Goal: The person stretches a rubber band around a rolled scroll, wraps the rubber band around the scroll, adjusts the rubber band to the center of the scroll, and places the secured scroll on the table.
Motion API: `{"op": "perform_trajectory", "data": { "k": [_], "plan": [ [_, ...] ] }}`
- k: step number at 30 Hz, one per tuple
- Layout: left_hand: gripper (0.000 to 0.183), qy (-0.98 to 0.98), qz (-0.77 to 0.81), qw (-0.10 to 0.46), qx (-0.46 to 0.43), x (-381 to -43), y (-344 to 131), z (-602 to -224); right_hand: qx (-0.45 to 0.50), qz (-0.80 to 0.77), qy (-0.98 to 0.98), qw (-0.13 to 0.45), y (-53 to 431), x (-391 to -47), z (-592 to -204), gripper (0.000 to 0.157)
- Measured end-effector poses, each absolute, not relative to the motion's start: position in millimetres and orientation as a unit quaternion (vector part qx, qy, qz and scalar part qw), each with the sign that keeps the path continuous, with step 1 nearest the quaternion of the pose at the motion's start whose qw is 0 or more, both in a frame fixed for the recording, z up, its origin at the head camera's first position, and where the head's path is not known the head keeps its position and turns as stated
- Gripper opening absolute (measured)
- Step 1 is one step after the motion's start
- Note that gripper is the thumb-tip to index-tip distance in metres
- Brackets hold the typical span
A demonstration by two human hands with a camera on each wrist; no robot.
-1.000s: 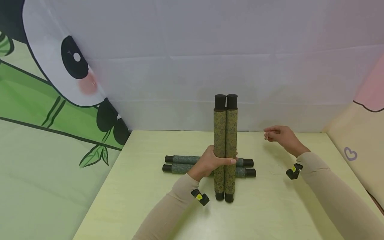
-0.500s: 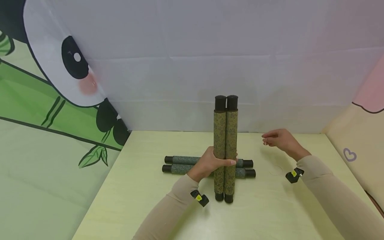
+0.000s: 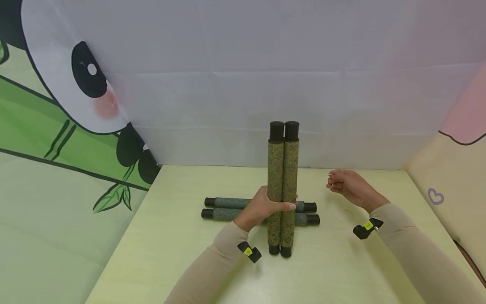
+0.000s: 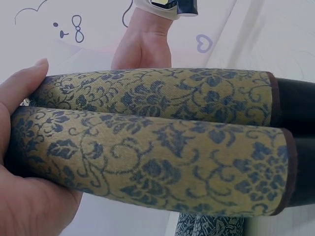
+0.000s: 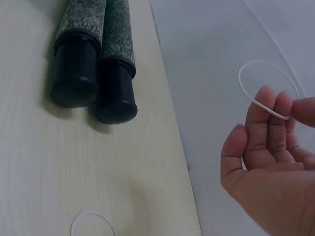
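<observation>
My left hand [image 3: 262, 207] grips two rolled scrolls side by side, the thumb across their front. These yellow-brown scrolls [image 3: 275, 173] stand nearly upright, with black end knobs and a dark floral pattern clear in the left wrist view. Off to their right, my right hand [image 3: 351, 188] pinches a thin pale rubber band [image 5: 263, 107] between thumb and fingertips; its loop hangs round and slack. Behind the left hand, two dark green scrolls [image 3: 228, 203] lie crosswise on the table, partly hidden by the hand and the held pair.
A second thin band [image 5: 88, 213] lies on the pale wooden table [image 3: 152, 261], below the right hand. At the table's back edge rises a white cloth backdrop [image 3: 212, 105]. Printed cloth with a cartoon panda [image 3: 53, 67] covers the left side.
My right hand has come a little lower and to the left, and its band now shows more plainly as a loop. The left hand keeps its hold on the yellow-brown scrolls.
</observation>
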State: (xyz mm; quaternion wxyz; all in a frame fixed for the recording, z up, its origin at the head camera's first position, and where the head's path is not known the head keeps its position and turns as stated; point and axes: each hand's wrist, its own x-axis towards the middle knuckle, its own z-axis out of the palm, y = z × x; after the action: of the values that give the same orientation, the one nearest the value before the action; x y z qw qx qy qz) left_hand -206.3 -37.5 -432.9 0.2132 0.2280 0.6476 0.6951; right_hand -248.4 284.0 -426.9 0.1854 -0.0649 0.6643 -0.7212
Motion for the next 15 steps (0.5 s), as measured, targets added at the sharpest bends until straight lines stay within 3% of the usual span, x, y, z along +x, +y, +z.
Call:
{"op": "perform_trajectory", "data": {
  "k": [6,11,15],
  "plan": [
    [0.038,0.635,0.701,0.213,0.245,-207,-38,-434,-0.098,-0.791,0.561,0.225,277,-244,-427,0.03],
    [0.037,0.633,0.703,0.214,0.243,-207,-39,-434,-0.12,-0.836,0.498,0.198,272,-243,-427,0.036],
    [0.038,0.636,0.701,0.214,0.241,-207,-39,-434,-0.108,-0.872,0.446,0.169,269,-241,-427,0.029]
  ]
}}
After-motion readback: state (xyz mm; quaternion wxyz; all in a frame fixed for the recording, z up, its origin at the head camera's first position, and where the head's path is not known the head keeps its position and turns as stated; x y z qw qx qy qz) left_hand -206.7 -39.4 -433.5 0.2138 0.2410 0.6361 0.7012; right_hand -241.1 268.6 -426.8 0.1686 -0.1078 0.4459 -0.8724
